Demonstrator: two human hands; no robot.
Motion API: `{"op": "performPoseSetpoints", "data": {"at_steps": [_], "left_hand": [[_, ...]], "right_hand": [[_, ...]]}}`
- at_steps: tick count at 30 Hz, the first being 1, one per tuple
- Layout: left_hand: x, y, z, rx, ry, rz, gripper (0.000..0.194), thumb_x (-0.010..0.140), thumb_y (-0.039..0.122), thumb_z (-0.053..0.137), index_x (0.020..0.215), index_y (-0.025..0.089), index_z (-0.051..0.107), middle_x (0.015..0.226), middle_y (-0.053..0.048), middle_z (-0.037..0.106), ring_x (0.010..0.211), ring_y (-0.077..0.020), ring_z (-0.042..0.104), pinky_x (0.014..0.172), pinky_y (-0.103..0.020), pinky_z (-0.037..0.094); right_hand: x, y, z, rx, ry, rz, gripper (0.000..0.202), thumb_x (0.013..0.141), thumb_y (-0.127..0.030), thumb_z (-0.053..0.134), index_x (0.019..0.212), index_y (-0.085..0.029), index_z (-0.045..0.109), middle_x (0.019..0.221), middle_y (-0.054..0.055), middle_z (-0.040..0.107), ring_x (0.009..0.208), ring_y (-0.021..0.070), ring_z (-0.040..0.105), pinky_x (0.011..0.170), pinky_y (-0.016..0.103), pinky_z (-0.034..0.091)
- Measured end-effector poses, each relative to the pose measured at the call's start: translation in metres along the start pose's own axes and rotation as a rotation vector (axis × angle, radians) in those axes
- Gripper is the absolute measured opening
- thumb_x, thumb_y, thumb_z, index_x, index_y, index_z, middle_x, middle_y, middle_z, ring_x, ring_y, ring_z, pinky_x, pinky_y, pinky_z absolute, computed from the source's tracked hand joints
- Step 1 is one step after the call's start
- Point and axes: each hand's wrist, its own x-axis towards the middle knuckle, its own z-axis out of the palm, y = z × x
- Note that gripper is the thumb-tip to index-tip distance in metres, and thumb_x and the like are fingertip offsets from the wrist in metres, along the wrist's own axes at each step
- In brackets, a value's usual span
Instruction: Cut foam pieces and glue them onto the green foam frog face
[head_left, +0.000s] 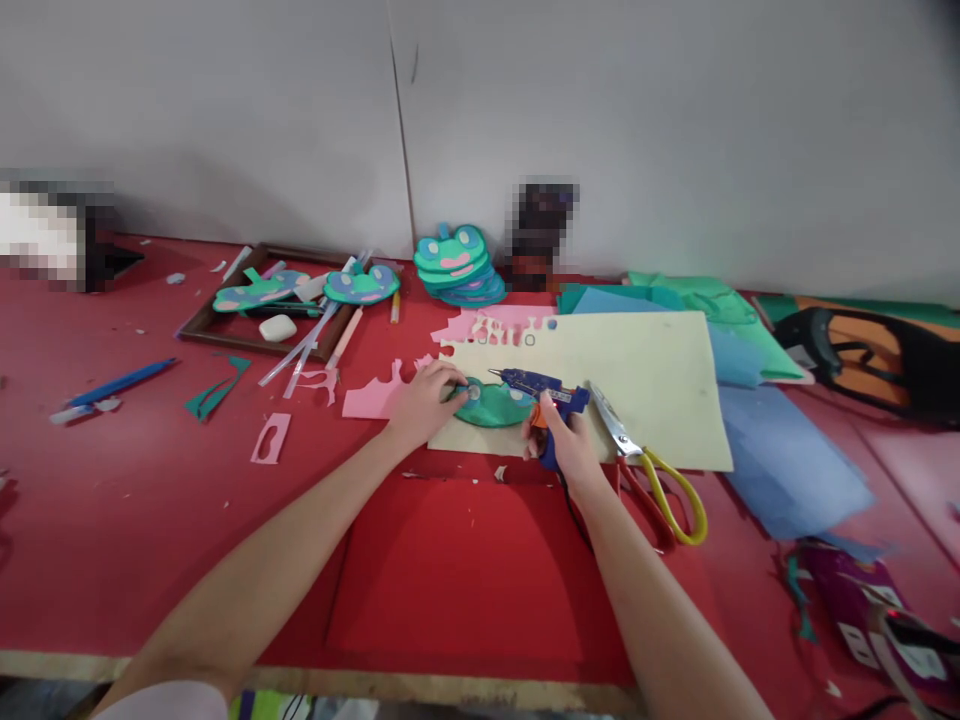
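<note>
My right hand (pixel 568 445) is wrapped round the handle of a blue glue gun (pixel 536 382), whose metal nozzle points left above the work. Under it lies a green frog-face felt cutout (pixel 493 407) with pale eye spots. The fingers of my left hand (pixel 424 402) are closed on this cutout's left end. Beneath the cutout spreads a cream sheet (pixel 645 375). Large scissors (pixel 651 468) with one red and one yellow handle rest just right of my right hand. Pink felt scraps (pixel 373 393) lie beside my left hand.
At the back stands a stack of frog faces (pixel 454 262). Left of it, a brown frame (pixel 202 325) holds frog pieces, glue sticks and a white case (pixel 277 328). Blue felt (pixel 795 460), a black-and-orange bag (pixel 862 360) and a purple box (pixel 855 600) are on the right.
</note>
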Motion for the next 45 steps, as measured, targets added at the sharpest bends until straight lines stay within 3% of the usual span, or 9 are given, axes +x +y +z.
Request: {"op": "performPoseSetpoints", "data": {"at_steps": [5,14,19,24,30,35,40,45], "left_hand": [[0.006,-0.002,0.003,-0.005,-0.005,-0.02,0.002,0.08,0.021,0.064,0.081,0.022,0.063,0.098,-0.002,0.06,0.099,-0.0176,0.057,0.092,-0.035,0.047],[0.003,-0.002,0.002,-0.008,-0.01,-0.022,0.005,0.079,0.019,0.066,0.081,0.023,0.063,0.097,-0.001,0.06,0.1,-0.0177,0.057,0.093,-0.036,0.046],[0.004,-0.001,0.001,-0.051,-0.002,-0.007,0.005,0.079,0.021,0.067,0.077,0.022,0.063,0.096,-0.001,0.062,0.096,-0.0165,0.058,0.088,-0.032,0.048],[0.005,0.002,-0.006,-0.158,-0.009,-0.134,0.006,0.081,0.017,0.065,0.08,0.023,0.062,0.084,0.003,0.065,0.075,-0.0117,0.06,0.069,-0.024,0.049],[0.005,0.001,-0.006,-0.13,-0.049,-0.173,0.005,0.085,0.021,0.059,0.086,0.024,0.063,0.084,0.003,0.067,0.076,-0.0124,0.061,0.07,-0.025,0.049],[0.002,0.003,-0.006,-0.114,0.047,-0.091,0.007,0.086,0.028,0.06,0.083,0.022,0.063,0.086,0.0,0.066,0.072,-0.0116,0.059,0.067,-0.024,0.048],[-0.005,0.007,-0.008,0.093,0.153,0.227,0.019,0.092,0.033,0.051,0.087,0.02,0.064,0.088,-0.004,0.066,0.085,-0.0152,0.06,0.079,-0.029,0.047],[-0.008,0.008,-0.006,0.349,0.147,0.413,0.021,0.095,0.027,0.045,0.092,0.018,0.063,0.088,-0.004,0.066,0.082,-0.015,0.061,0.074,-0.029,0.045]], "right_hand": [[0.001,-0.001,0.001,-0.005,-0.012,0.023,0.049,0.074,-0.064,0.06,0.059,-0.018,0.055,0.052,0.002,0.061,0.036,0.0102,0.048,0.038,0.024,0.044],[0.004,0.003,0.0,-0.031,-0.01,0.044,0.052,0.076,-0.064,0.058,0.055,-0.016,0.056,0.048,0.002,0.057,0.034,0.0091,0.048,0.036,0.022,0.04],[0.005,0.003,0.0,0.003,0.013,0.06,0.047,0.073,-0.064,0.062,0.066,-0.017,0.06,0.054,0.001,0.061,0.035,0.0095,0.047,0.037,0.023,0.043],[0.003,0.004,-0.003,-0.115,-0.023,0.081,0.053,0.075,-0.069,0.056,0.056,-0.019,0.057,0.05,0.003,0.06,0.035,0.012,0.049,0.038,0.025,0.041],[0.0,0.002,-0.003,-0.165,-0.034,0.076,0.053,0.077,-0.07,0.051,0.059,-0.021,0.059,0.04,0.001,0.053,0.035,0.0154,0.05,0.039,0.028,0.038],[0.0,0.001,-0.003,-0.082,0.002,0.072,0.051,0.076,-0.07,0.054,0.06,-0.021,0.057,0.052,0.003,0.061,0.035,0.0137,0.048,0.037,0.029,0.039],[0.001,0.001,-0.004,-0.049,0.032,0.073,0.051,0.075,-0.071,0.054,0.06,-0.021,0.055,0.06,0.005,0.065,0.036,0.0123,0.047,0.036,0.028,0.04],[0.002,0.002,-0.003,-0.062,0.031,0.091,0.052,0.073,-0.072,0.054,0.06,-0.021,0.055,0.06,0.005,0.065,0.036,0.012,0.048,0.036,0.028,0.039]]}}
